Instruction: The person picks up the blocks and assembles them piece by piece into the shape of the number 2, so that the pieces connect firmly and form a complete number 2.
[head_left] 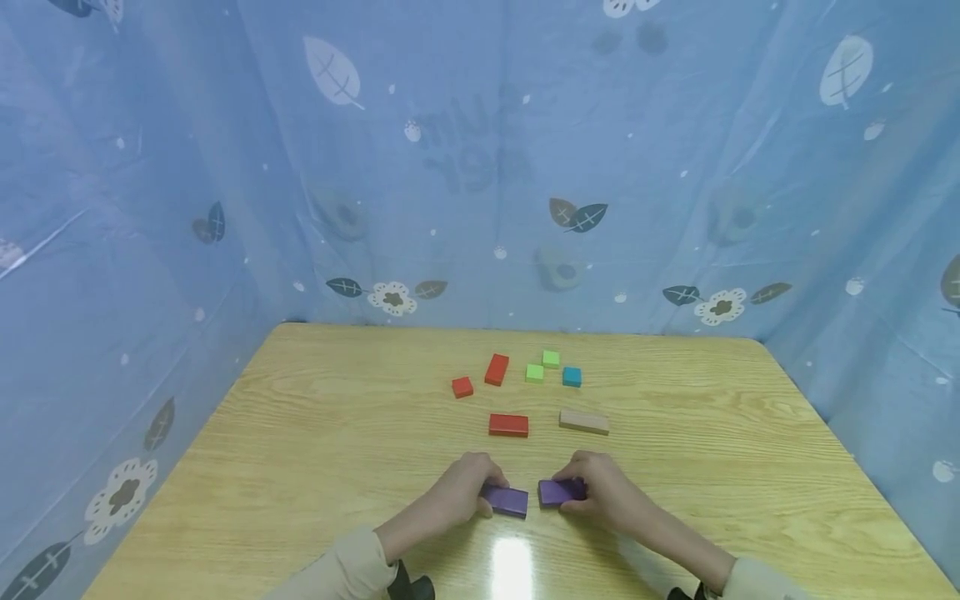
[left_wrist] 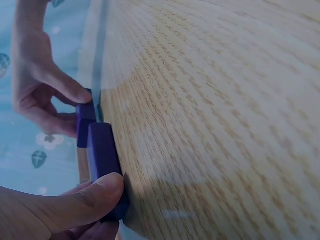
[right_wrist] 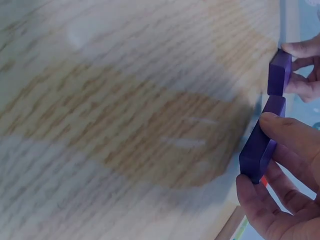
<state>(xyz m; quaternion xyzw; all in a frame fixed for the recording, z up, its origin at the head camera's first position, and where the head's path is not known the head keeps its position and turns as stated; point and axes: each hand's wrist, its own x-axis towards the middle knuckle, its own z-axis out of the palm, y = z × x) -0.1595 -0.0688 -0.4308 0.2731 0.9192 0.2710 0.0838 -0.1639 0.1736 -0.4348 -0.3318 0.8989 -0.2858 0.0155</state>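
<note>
My left hand (head_left: 467,488) grips a purple rectangular block (head_left: 508,502) by its left end, the thumb on the near side. A second purple block (head_left: 557,493) is pinched between the thumb and fingers of my right hand (head_left: 604,492), which covers its right end. A narrow gap separates the two blocks in the head view, their short ends facing each other. Seen from the left wrist, the left thumb lies along the side of its block (left_wrist: 103,150). The right wrist view shows the right fingers around the edges of the other block (right_wrist: 262,135).
Beyond my hands lie a red block (head_left: 508,426) and a natural wood block (head_left: 584,422). Farther back are another red block (head_left: 497,369), a small red one (head_left: 462,387), two green pieces (head_left: 551,359) and a blue piece (head_left: 572,377). A patterned blue curtain (head_left: 480,167) surrounds the wooden table (head_left: 337,400).
</note>
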